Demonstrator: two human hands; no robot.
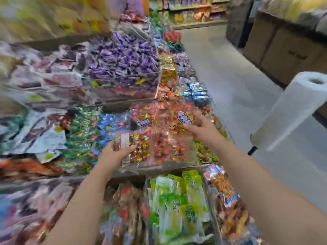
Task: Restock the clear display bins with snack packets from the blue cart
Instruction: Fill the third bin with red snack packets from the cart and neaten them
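Observation:
My left hand (113, 153) grips a stack of red and gold snack packets (136, 147) with a white label, held over a clear display bin (169, 162) full of red and orange packets. Farther right, my right hand (200, 128) pinches a small blue and white snack packet (184, 118) above the same bin's far side. Both forearms reach forward from the bottom of the view. The blue cart is not visible. The whole frame is blurred by motion.
Above sits a clear bin of purple packets (123, 62), with green and blue packets (85, 131) at left. Green-yellow bags (178, 206) fill the lower shelf. A roll of clear plastic bags (290, 110) stands at right beside the grey aisle floor (230, 76). Cardboard boxes (286, 46) line the far right.

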